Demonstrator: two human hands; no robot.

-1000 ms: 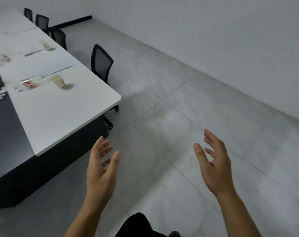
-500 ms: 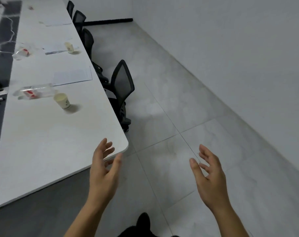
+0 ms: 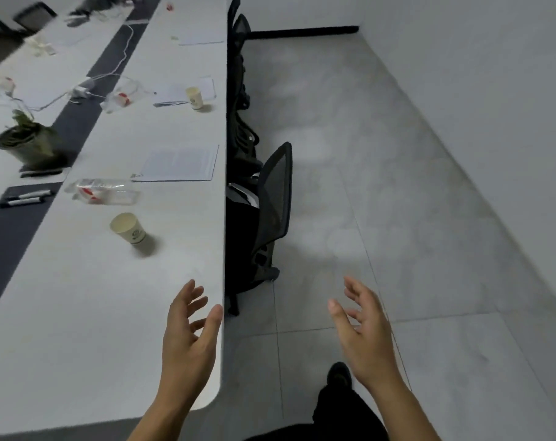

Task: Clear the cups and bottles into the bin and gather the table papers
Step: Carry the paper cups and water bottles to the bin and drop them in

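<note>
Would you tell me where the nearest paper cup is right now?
Head view, left of centre: the cup sits on the table, just this side of the lying bottle.

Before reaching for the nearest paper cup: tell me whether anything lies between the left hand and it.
Nothing visible does. Only bare tabletop lies between the left hand and the paper cup; the plastic bottle lies beyond the cup.

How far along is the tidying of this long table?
Nothing looks done yet. The near paper cup, the bottle lying past it and the papers sit on the table, with a second cup and second bottle farther along. The left hand and right hand are open and empty. No bin shows.
</note>
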